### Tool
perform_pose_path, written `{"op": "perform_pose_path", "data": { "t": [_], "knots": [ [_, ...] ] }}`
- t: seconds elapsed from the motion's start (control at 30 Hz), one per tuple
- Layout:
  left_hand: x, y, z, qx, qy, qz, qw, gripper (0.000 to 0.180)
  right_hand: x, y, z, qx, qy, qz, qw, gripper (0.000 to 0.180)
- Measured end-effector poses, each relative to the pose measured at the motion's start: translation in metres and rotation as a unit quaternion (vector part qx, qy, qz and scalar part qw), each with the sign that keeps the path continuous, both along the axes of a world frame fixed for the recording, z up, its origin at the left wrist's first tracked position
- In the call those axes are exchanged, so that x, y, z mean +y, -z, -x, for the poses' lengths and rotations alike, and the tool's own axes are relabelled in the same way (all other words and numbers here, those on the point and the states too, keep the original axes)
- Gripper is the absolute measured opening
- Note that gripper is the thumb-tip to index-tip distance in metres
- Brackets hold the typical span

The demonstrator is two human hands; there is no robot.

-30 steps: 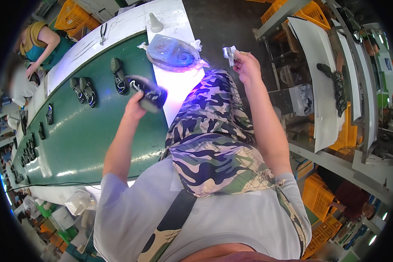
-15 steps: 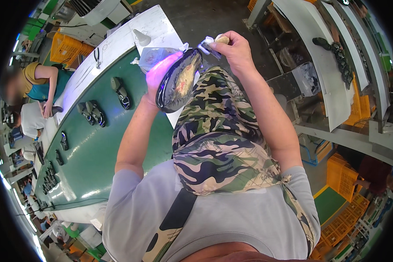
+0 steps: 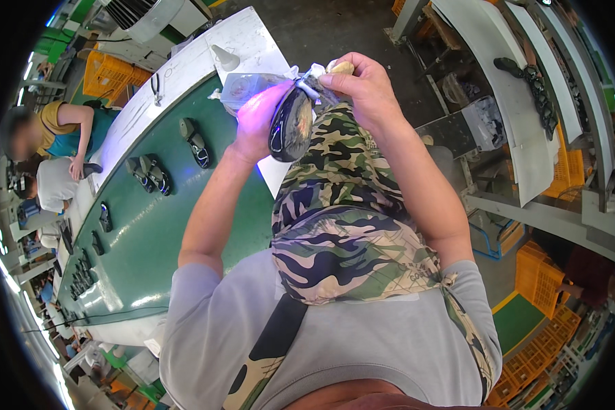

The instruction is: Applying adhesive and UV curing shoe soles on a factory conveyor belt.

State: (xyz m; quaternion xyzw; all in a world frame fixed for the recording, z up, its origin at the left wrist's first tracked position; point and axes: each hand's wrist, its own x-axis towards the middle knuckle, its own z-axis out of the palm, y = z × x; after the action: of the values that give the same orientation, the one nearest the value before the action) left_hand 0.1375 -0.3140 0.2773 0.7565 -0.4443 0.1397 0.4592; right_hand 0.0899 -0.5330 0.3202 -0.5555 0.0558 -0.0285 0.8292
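Observation:
My left hand (image 3: 254,124) is closed around a shiny black shoe upper (image 3: 280,130), tipped so its underside with a tan patch faces right. My right hand (image 3: 365,89) pinches a small tan piece (image 3: 343,67) along with some white cloth (image 3: 316,70), at the far end of the shoe. Fingers and cloth hide whether the cloth touches the shoe. Just past my left hand sits a translucent bluish plastic container (image 3: 242,89). Purple light falls on my left hand.
A green conveyor (image 3: 184,239) with several black shoes (image 3: 196,143) runs at left. On the white ledge beside it are pliers (image 3: 156,89) and a pale cone (image 3: 224,57). A co-worker (image 3: 68,130) is at the far left. A white rack (image 3: 488,102) stands at right, above orange crates (image 3: 540,277).
My left hand has turned the shoe, so less of its underside shows. The cloth in my right hand has come closer to the shoe's far end.

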Motion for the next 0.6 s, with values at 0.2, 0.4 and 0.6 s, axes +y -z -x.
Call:
{"op": "perform_pose_path", "data": {
  "t": [0.2, 0.4, 0.6],
  "knots": [
    [-0.007, -0.01, 0.01, 0.009, -0.042, -0.08, 0.996, 0.06, -0.004, -0.037, 0.006, -0.062, -0.031, 0.177, 0.982, 0.017],
    [0.002, -0.012, 0.007, 0.156, -0.014, -0.194, 0.968, 0.058, -0.008, -0.047, 0.0, -0.154, 0.032, 0.246, 0.956, 0.019],
    [0.01, -0.029, 0.004, 0.32, 0.083, -0.236, 0.914, 0.064, -0.012, -0.041, -0.006, -0.207, 0.035, 0.296, 0.932, 0.017]
  ]
}}
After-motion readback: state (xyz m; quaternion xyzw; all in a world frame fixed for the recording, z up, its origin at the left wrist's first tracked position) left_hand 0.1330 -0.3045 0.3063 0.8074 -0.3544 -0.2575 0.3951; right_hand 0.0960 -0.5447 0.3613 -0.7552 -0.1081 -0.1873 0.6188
